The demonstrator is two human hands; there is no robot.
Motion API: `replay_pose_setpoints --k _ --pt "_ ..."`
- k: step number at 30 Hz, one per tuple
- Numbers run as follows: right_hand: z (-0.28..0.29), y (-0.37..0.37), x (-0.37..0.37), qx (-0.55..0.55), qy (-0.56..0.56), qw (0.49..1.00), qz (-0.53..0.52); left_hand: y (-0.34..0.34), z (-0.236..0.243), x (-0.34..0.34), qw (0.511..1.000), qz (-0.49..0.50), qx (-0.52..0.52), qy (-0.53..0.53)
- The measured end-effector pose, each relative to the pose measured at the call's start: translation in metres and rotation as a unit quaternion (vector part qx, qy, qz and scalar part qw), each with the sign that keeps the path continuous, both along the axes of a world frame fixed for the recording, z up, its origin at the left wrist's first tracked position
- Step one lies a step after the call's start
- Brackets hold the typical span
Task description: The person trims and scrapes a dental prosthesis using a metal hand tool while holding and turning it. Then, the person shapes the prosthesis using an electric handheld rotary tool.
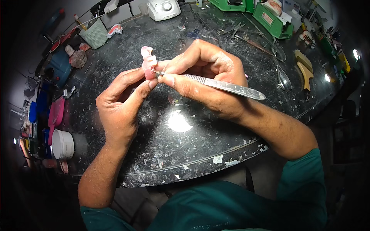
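Note:
Near the middle of the head view, my left hand (pixel 117 102) pinches a small pink dental piece with white tooth shapes (pixel 148 57) between thumb and fingertips, upright above the bench. My right hand (pixel 208 81) is closed on a flat silver-handled metal tool (pixel 231 87). Its tip is at the lower right side of the pink piece, and my right fingertips are close beside my left thumb. Whether my right fingertips also touch the piece is hard to tell.
Around the dark speckled bench (pixel 173 150) stand a white control unit (pixel 163 9), green bins (pixel 269 27), a woven cup (pixel 93 37), scissors (pixel 234 35), a brush (pixel 304 71), a spoon-like metal tool (pixel 284 81), a white tub (pixel 63 144) and a pink scoop (pixel 56 113).

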State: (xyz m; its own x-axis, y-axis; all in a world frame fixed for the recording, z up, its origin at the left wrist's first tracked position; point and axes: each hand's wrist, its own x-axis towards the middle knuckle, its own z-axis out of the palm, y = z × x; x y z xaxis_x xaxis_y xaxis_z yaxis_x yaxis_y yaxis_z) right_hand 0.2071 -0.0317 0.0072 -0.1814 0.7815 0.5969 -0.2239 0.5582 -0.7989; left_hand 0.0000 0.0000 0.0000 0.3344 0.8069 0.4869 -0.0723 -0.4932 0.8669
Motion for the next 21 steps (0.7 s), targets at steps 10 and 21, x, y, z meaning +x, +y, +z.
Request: replay_pose_setpoints --k 10,21 --pt "-0.002 -0.005 -0.002 0.006 -0.021 0.999 -0.025 -0.006 -0.002 0.003 0.997 0.059 0.044 0.030" --pt "-0.013 0.007 -0.015 0.058 0.050 0.994 -0.078 -0.006 -0.003 0.009 0.993 0.088 0.058 0.045"
